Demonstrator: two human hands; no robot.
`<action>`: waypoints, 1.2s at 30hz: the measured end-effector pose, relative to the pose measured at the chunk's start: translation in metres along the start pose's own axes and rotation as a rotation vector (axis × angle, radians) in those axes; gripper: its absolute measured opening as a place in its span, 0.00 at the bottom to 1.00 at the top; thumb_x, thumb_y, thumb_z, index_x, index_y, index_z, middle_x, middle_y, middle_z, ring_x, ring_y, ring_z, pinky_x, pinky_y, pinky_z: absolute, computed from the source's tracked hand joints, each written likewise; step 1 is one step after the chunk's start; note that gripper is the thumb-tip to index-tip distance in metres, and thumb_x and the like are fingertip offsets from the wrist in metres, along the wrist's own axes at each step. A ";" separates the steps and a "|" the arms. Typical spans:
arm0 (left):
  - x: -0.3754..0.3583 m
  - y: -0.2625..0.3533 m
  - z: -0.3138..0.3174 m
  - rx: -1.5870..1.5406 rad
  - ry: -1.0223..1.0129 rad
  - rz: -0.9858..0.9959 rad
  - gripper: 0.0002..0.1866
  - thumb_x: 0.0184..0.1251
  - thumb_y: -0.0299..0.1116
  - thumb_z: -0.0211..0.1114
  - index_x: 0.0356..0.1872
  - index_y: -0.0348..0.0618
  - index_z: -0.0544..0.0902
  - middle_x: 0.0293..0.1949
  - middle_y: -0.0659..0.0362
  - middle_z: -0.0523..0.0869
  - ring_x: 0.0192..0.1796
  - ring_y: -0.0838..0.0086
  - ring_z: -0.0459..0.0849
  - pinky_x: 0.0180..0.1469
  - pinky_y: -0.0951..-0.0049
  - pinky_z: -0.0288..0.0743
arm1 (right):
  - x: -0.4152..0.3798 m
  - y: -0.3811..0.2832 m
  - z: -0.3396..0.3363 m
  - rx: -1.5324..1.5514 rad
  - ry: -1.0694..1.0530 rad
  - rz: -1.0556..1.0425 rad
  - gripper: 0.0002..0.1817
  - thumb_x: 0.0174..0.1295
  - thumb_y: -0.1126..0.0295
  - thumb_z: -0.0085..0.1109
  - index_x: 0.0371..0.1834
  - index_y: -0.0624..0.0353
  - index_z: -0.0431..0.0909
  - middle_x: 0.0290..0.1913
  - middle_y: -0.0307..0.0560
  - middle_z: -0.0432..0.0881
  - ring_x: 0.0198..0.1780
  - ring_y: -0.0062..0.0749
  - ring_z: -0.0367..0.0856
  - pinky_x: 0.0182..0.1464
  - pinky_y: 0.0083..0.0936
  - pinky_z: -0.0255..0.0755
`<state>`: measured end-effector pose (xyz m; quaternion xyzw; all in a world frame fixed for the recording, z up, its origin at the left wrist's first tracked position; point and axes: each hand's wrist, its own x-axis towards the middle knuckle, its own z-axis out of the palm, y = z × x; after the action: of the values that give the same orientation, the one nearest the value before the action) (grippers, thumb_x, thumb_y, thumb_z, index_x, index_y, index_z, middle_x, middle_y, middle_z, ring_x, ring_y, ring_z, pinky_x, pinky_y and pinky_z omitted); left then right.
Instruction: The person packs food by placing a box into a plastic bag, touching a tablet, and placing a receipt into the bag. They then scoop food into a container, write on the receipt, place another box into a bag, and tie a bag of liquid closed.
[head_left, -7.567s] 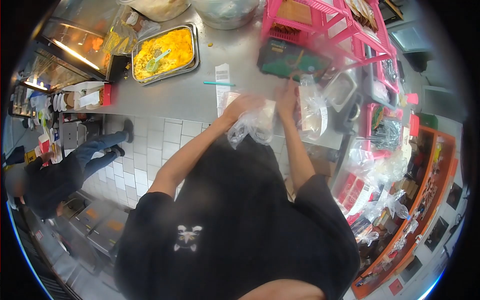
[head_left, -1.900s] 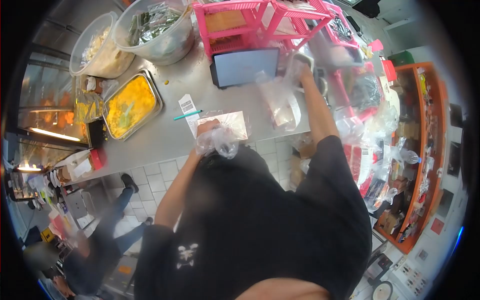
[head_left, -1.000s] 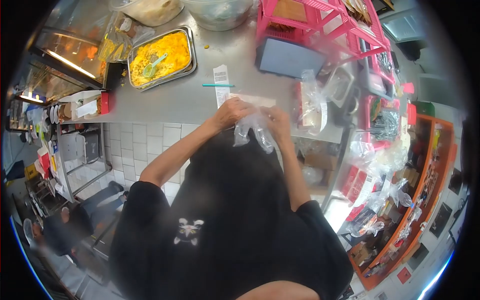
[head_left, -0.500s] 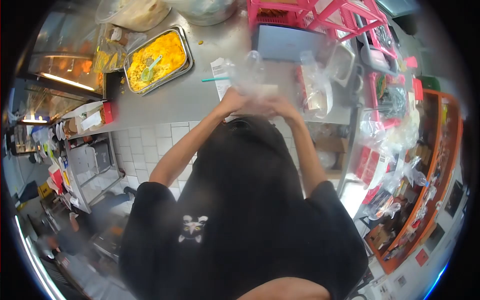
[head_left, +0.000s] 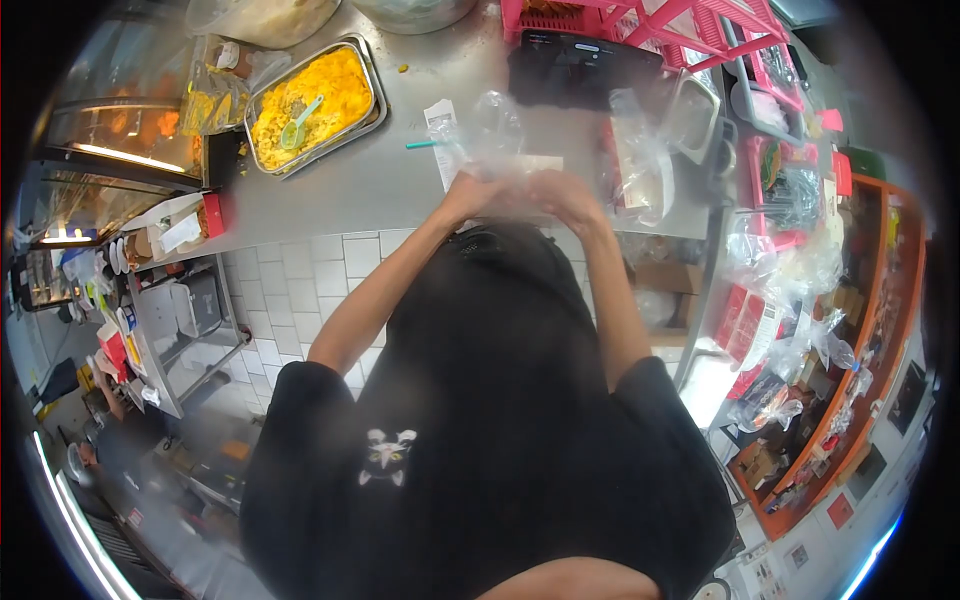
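At the near edge of the steel counter (head_left: 400, 195), my left hand (head_left: 470, 196) and my right hand (head_left: 568, 198) are close together. Their fingers are curled on a clear plastic bag (head_left: 498, 118), whose loose part stands up beyond them. A pale, flat-looking item (head_left: 540, 162) shows just past my fingers; its kind is blurred. Left of the bag lies a printed paper slip (head_left: 440, 118), with a thin teal stick (head_left: 424, 144) across it. What the bag contains between my hands cannot be made out.
To the left is a metal tray (head_left: 376, 118) of yellow food with a green spoon (head_left: 293, 132). A dark device (head_left: 580, 68) and pink baskets (head_left: 690, 30) stand at the back. Plastic-wrapped goods (head_left: 635, 165) lie right. Another person (head_left: 125, 425) is at lower left.
My right hand has lifted slightly and its fingers have shifted on the bag. The device's surface has gone from bluish-grey to black. The view has shifted a little.
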<state>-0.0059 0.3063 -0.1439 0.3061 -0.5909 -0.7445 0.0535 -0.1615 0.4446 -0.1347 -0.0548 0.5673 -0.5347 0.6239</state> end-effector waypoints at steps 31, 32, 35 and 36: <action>0.011 0.019 -0.022 0.388 -0.165 0.217 0.17 0.64 0.38 0.70 0.49 0.39 0.83 0.28 0.60 0.87 0.27 0.78 0.85 0.26 0.75 0.76 | 0.006 0.011 0.008 -0.817 0.698 -0.658 0.10 0.59 0.70 0.65 0.40 0.63 0.83 0.37 0.55 0.85 0.35 0.42 0.84 0.40 0.33 0.74; 0.030 -0.008 -0.051 0.400 -0.126 0.316 0.20 0.62 0.39 0.70 0.52 0.41 0.83 0.39 0.55 0.87 0.38 0.73 0.85 0.37 0.69 0.77 | -0.007 -0.003 0.001 -0.790 0.748 -0.716 0.10 0.59 0.69 0.66 0.41 0.62 0.84 0.38 0.52 0.86 0.35 0.40 0.84 0.40 0.32 0.75; 0.063 -0.011 -0.109 0.409 0.320 0.111 0.29 0.55 0.43 0.72 0.57 0.41 0.80 0.52 0.49 0.83 0.55 0.61 0.80 0.57 0.57 0.72 | -0.044 -0.038 -0.073 -0.703 1.109 -0.849 0.10 0.61 0.66 0.67 0.42 0.59 0.85 0.38 0.47 0.86 0.36 0.38 0.84 0.42 0.31 0.75; 0.065 -0.011 -0.116 0.757 0.430 0.177 0.27 0.53 0.44 0.74 0.53 0.42 0.81 0.51 0.50 0.82 0.55 0.58 0.79 0.56 0.55 0.72 | -0.059 -0.049 -0.105 -0.837 1.279 -0.910 0.12 0.62 0.61 0.66 0.41 0.58 0.86 0.40 0.49 0.86 0.39 0.42 0.84 0.45 0.34 0.75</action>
<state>0.0047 0.1824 -0.1929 0.4003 -0.8212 -0.3876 0.1230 -0.2591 0.5236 -0.1000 -0.1893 0.8793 -0.4081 -0.1563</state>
